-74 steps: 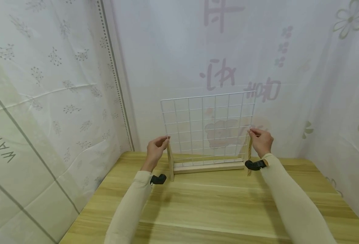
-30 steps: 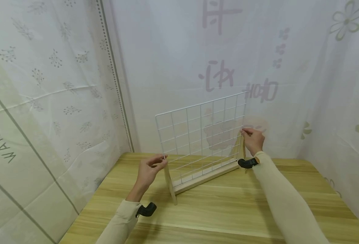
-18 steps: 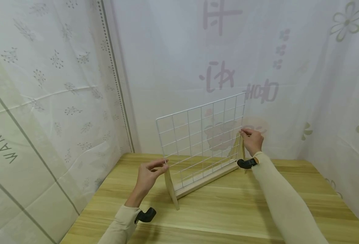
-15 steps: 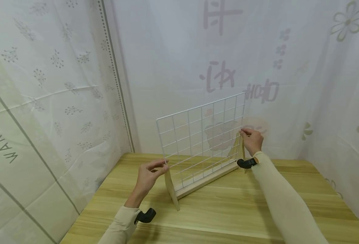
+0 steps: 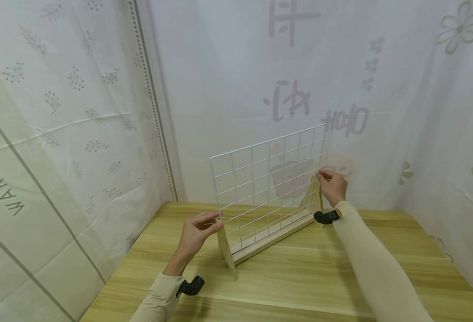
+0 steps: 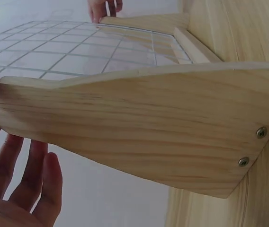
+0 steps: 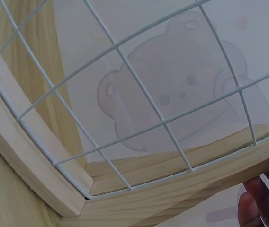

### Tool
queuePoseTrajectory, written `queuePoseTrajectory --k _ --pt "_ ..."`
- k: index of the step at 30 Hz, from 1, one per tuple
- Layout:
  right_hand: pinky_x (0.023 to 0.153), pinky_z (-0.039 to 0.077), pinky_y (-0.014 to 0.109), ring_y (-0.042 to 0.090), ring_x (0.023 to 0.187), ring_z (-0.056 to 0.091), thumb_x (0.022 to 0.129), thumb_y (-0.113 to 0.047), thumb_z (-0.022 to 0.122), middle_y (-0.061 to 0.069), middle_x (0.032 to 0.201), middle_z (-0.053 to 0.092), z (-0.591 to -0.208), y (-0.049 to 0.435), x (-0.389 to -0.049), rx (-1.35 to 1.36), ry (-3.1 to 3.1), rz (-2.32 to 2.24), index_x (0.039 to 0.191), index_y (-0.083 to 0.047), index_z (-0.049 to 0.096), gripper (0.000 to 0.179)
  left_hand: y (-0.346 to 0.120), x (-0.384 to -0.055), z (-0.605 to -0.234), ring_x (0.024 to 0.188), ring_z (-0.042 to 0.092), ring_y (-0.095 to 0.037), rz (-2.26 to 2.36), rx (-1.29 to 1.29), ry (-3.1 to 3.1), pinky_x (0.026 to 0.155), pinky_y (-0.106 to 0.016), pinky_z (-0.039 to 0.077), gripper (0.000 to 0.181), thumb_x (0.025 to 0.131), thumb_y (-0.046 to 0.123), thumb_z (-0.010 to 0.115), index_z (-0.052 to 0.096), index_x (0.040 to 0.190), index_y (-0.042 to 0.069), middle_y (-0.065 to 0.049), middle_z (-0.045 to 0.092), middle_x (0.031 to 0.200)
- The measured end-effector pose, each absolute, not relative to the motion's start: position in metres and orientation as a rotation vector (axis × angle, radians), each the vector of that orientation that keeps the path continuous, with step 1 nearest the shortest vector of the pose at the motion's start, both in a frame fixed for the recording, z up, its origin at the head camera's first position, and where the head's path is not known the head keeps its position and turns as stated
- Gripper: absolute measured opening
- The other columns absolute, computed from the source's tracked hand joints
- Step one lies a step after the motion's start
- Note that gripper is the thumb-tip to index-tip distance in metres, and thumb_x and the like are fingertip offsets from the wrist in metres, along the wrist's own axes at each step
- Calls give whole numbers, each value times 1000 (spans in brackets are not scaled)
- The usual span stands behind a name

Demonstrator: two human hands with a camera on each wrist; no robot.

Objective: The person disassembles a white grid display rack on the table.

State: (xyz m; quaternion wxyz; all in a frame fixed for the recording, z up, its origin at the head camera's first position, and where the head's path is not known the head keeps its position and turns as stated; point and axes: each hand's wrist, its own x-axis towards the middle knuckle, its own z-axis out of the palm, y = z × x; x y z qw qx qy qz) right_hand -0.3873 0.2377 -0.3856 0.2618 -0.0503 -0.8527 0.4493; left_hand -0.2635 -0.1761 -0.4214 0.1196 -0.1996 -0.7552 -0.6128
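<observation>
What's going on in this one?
A person's left hand and right hand grip the upper ends of the left pale wooden side panel and right pale wooden side panel, respectively. Between the panels stands a white rectangular wire grid, its lower edge along a pale wooden base rail. The assembly sits at an angle on the yellowish wood-grain table, left end nearer the head camera.

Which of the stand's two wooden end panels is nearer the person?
The left end panel, in the left hand; the right end panel, in the right hand, stands farther back, toward the back curtain.
</observation>
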Motion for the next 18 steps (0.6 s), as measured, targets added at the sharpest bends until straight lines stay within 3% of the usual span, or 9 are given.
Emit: queuePoseTrajectory --k 8,13,18 --pt "92 50 49 39 101 68 101 -17 60 23 114 73 -386 239 -387 -113 -2291 1176 119 -2 73 27 -176 -262 -421 104 73 -10 -1921 -572 -2206 93 -23 57 38 92 14 74 68 127 0 9 75 116" --pt "79 50 34 37 100 68 100 -17 62 21 113 74 -383 239 -385 -123 -2289 1151 117 -2 74 25 -176 -262 -421 110 73 -18 -1937 -586 -2204 96 -24 56 39 93 14 73 67 128 -1 3 74 120" --pt "68 43 18 34 98 69 98 -18 64 20 109 75 -377 238 -380 -141 -2253 1160 111 -3 75 23 -176 -262 -422 109 73 -17 -1945 -594 -2196 96 -24 56 38 93 14 73 67 128 0 -5 73 122"
